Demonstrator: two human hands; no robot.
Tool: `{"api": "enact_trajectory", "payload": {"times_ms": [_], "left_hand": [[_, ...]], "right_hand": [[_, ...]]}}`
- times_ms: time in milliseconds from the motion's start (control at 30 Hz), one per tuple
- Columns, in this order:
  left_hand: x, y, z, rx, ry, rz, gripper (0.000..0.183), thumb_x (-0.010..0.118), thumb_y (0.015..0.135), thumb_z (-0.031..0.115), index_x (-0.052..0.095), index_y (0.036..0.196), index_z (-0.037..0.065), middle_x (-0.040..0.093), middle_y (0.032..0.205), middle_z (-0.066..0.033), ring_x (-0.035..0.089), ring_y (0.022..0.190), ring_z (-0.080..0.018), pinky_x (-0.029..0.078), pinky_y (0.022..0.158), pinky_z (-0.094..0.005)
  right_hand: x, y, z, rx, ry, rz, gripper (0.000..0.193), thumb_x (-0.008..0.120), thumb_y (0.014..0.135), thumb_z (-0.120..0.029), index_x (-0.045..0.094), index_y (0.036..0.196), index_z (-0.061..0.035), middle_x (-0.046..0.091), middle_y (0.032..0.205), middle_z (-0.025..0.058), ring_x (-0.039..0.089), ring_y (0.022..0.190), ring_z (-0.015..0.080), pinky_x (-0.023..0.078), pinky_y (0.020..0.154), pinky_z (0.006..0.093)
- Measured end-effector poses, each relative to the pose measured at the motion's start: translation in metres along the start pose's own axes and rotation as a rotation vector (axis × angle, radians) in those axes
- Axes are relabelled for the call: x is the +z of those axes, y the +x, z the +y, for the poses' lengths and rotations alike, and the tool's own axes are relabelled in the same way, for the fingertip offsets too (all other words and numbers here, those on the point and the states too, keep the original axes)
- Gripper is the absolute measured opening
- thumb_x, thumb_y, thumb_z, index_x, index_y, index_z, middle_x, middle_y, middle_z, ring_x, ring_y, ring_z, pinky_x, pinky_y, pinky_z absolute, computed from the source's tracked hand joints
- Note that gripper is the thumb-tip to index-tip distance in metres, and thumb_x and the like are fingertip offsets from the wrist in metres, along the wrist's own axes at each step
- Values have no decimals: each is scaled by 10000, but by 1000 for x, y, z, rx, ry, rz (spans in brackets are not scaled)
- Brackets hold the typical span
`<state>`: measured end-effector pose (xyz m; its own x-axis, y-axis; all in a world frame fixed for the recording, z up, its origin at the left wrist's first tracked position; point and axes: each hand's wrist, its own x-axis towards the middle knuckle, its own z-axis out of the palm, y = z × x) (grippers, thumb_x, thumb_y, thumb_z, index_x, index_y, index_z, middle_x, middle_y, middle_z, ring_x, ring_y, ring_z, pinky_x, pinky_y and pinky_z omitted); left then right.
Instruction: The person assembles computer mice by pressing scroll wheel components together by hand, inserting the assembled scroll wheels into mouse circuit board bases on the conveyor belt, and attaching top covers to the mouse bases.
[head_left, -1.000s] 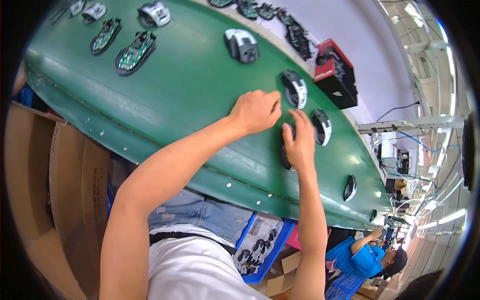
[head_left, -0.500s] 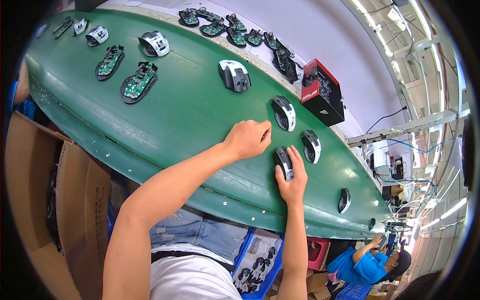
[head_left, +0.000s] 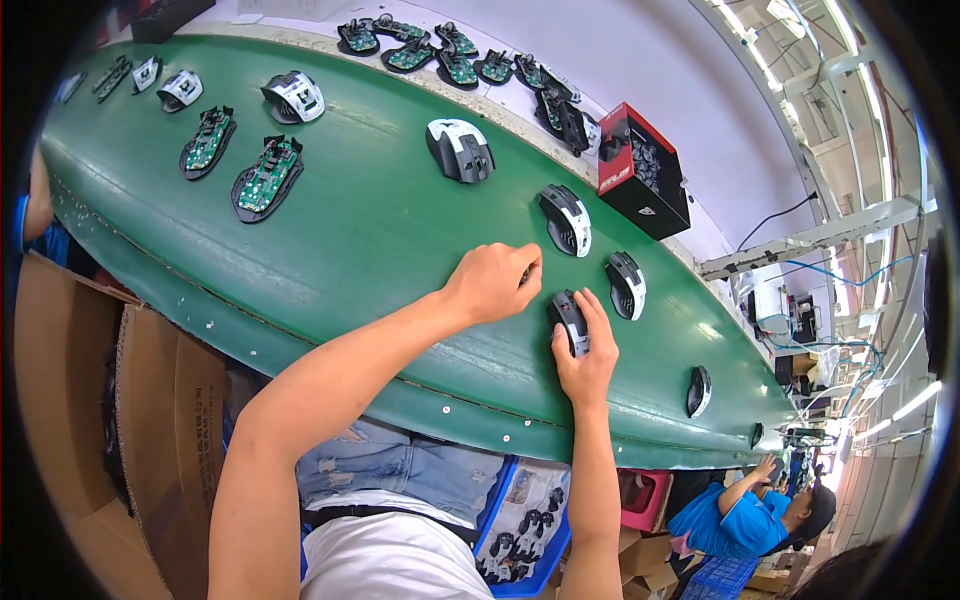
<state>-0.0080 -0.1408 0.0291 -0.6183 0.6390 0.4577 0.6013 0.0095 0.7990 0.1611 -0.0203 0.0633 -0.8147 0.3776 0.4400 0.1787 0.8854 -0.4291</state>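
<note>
My right hand [head_left: 587, 350] lies over a dark grey computer mouse [head_left: 568, 318] on the green belt, thumb on one side and fingers along the other. Just left of it, my left hand [head_left: 492, 282] is curled closed above the belt. A bit of something dark shows inside its fingers, too hidden to name. Beyond the hands are a black-and-white mouse [head_left: 566, 220] and another such mouse [head_left: 626, 285] to the right. Farther back sits a grey mouse with a white rear [head_left: 461, 152].
Circuit boards on black bases [head_left: 268, 178] and white mouse shells [head_left: 294, 98] lie on the belt [head_left: 350, 210] at left. Several more boards [head_left: 457, 68] line the back ledge beside a black-red box [head_left: 645, 172]. A blue bin [head_left: 550, 565], cardboard carton [head_left: 165, 430] and co-worker [head_left: 735, 520] are nearby.
The view has turned slightly, so the surroundings sit a little differently in the picture. Both hands keep nearly the same pose, the right one still on the mouse.
</note>
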Motion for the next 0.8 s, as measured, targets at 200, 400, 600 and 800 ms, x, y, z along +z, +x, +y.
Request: {"api": "enact_trajectory", "payload": {"times_ms": [200,400,600,800], "left_hand": [[-2,0,-4,24,-82,24,134,611,886,149,638,879,17,649,678,-163,653,596,-340,517,578,-435],[-16,6,-5,-291,-675,-191,252,472,974,220,633,1004,28,604,642,-68,498,460,-115,398,438,-271],[-16,-1,2,-316,-1019,-292,420,351,1025,384,585,1146,56,558,631,-43,423,435,-75,300,378,-233],[-26,13,1,-481,-931,-205,663,284,1024,628,601,1191,70,553,699,-19,444,485,-63,292,379,-213]], "right_hand": [[2,-2,0,8,8,10,489,709,782,-111,612,1254,-27,594,1318,191,596,1170,380,482,987,436],[-8,0,-12,-22,-115,148,516,708,781,-98,583,1275,-23,548,1327,188,526,1223,367,429,1033,445],[16,36,-69,-126,246,15,498,749,763,-84,617,1240,-27,662,1163,137,661,1013,259,512,846,343],[57,59,-51,-70,502,15,371,732,810,-76,643,1166,-23,695,1117,119,659,999,219,510,823,335]]}}
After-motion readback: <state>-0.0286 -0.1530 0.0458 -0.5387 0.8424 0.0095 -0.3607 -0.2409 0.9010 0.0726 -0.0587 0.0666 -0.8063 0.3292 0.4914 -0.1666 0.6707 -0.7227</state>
